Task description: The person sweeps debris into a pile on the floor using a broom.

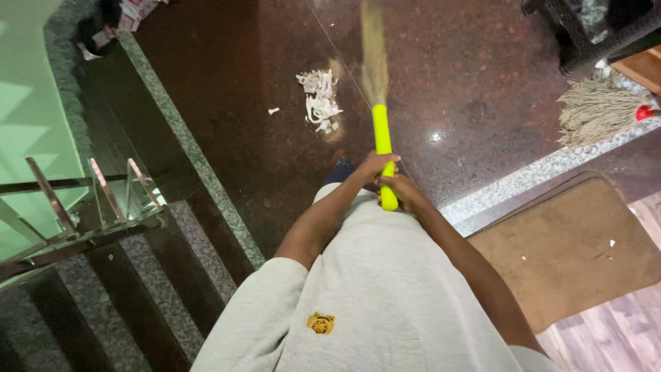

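1. The broom (379, 131) stood near the upper middle of the frame, its bright yellow handle running up from the person's waist and its straw bristles blurred against the dark polished floor (475, 69).
2. The left hand (375, 164) was closed round the yellow handle higher up, and the right hand (403, 191) was closed round its lower end, the two hands touching or nearly so.
3. Just left of the bristles lay a small heap of torn white paper scraps (320, 100), gathered close together; one loose white scrap (274, 110) sat a little apart to its left.
4. Judged from this, the sweeping looked partly done: most litter was already in one heap, while the stray scrap and the heap itself were not yet cleared off the floor.
5. A few pale specks also showed on the brown doormat (571, 248) at the lower right, not yet swept.
6. A string mop (597, 109) lay at the upper right beside a dark woven basket (585, 31).
7. Along the left edge, stone stairs (144, 275) descended beside a glass railing (103, 200) with metal brackets.
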